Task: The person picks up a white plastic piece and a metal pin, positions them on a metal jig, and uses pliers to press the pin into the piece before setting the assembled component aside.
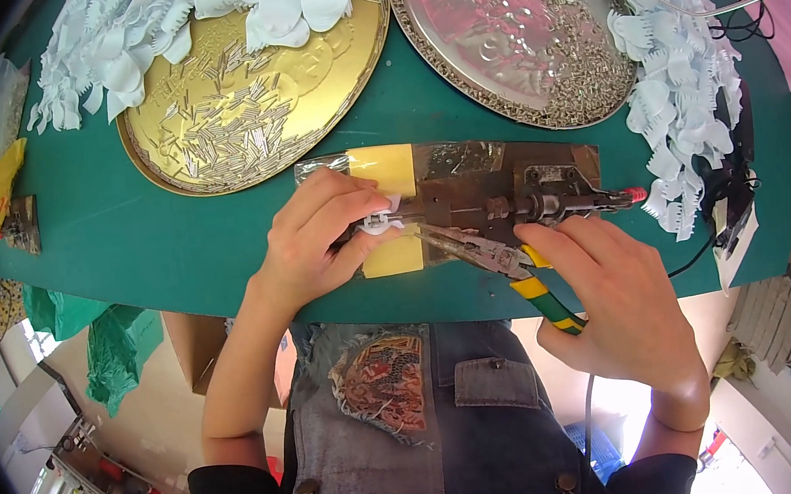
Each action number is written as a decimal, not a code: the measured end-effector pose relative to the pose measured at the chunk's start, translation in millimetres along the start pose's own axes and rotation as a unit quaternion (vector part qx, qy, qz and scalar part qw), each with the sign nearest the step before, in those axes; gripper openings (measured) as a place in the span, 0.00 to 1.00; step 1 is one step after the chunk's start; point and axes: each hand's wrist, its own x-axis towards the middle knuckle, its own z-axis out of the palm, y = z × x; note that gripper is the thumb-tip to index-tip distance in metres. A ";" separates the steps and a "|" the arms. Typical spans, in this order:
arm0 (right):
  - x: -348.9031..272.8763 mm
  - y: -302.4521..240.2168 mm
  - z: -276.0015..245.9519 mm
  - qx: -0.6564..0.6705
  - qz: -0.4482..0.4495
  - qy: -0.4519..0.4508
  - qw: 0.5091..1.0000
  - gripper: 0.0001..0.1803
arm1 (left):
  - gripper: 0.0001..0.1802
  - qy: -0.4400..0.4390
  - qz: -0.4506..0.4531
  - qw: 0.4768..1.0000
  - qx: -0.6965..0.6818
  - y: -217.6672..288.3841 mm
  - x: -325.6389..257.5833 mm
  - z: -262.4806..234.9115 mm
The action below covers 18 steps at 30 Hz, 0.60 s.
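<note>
My left hand (320, 232) is closed in a pinch on a small white plastic piece (379, 221), up against the left end of a dark metal clamp fixture (494, 207). The fixture has a rod with a red tip on its right. In my right hand (609, 295) is a pair of pliers (485, 254) with green and yellow handles. The jaws point left and end just below the fixture's left end, close to the white piece. My right fingertips lie over the fixture's lower edge; whether they press on it I cannot tell. My left fingers partly hide the piece.
A gold round tray (158, 163) with many small metal pins stands at the back left. A silver round tray (487, 28) with small metal parts stands at the back right. White comb-edged pieces (665, 105) heap around both on the green table (94, 200). Black cables run along the right.
</note>
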 end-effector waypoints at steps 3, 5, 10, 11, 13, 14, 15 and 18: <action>-0.2 3.2 -0.6 0.011 -0.008 -0.002 1.000 0.38 | 0.16 0.000 -0.011 1.000 0.007 1.1 -0.4 1.5; -0.6 6.9 -0.6 0.003 -0.022 -0.007 1.000 0.38 | 0.15 -0.005 -0.014 1.000 -0.008 -0.5 2.7 1.1; -0.2 5.6 3.8 0.007 -0.010 0.002 1.000 0.39 | 0.15 -0.013 -0.020 0.999 -0.031 -0.5 4.1 0.8; 2.1 3.2 2.3 -0.003 -0.015 0.007 1.000 0.40 | 0.14 -0.010 -0.021 0.999 -0.030 -0.4 4.4 1.5; 6.4 -2.0 0.9 -0.013 -0.018 0.011 1.000 0.40 | 0.14 -0.006 -0.020 0.999 -0.030 -0.7 4.6 1.3; 9.0 -4.8 0.6 -0.035 -0.030 0.012 0.999 0.40 | 0.14 -0.011 -0.012 1.000 -0.025 -0.9 4.9 -0.2; 11.1 -7.8 -0.2 -0.058 -0.042 0.013 0.997 0.40 | 0.14 -0.016 -0.003 1.000 -0.021 -1.3 4.8 -1.5; 15.4 -18.2 -5.6 -0.135 -0.040 -0.017 0.990 0.40 | 0.13 -0.016 0.004 0.999 -0.035 -4.4 5.6 1.0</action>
